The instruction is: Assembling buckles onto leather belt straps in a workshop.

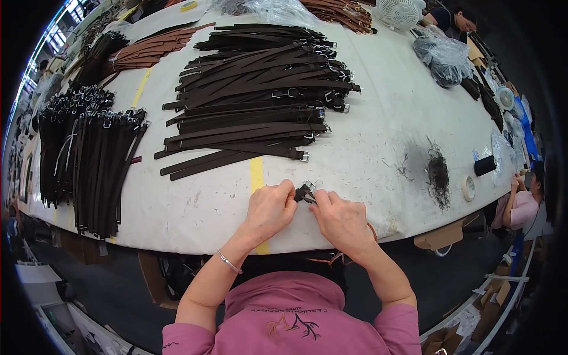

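Note:
Near the table's front edge, my left hand (269, 212) is closed on the buckle end of a dark brown belt (300, 194). Its silver buckle (309, 185) sticks up between my two hands. My right hand (344, 222) is pinched close beside it, with a small grey pointed metal tool (309, 199) at its fingertips against the belt. Most of that tool is hidden by the fingers, so its kind is unclear. An orange cord (372, 231) shows by my right wrist. The rest of the belt is hidden.
Dark belts (248, 89) lie piled beyond my hands, with bundled dark belts (97, 160) to the left. Brown straps (157, 50) lie farther back. To the right are dark thread clippings (438, 174), a tape roll (468, 188) and a black spool (485, 165). Other people sit at the right.

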{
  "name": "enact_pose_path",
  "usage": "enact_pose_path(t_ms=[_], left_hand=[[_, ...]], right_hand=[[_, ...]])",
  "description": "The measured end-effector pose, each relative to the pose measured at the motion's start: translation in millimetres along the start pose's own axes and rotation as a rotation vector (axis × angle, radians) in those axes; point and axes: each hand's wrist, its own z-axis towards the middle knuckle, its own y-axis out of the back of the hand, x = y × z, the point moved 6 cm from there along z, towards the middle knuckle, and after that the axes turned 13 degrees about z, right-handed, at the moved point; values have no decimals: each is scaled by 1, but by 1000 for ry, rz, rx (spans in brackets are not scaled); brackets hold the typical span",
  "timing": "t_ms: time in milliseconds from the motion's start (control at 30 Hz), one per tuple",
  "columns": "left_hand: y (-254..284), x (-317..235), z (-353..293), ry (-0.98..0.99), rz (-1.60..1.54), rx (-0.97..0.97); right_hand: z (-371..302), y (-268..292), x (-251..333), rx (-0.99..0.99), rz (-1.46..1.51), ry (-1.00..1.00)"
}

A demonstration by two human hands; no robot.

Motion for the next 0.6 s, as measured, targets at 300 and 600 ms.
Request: enact_pose_path(t_ms=[300,600], left_hand=[[1,-1,0,-2,9,23],[1,-2,-1,-15,37,37]], right_hand=[[0,-4,1,-16,-1,19],[0,-6,-1,-44,15,-14]])
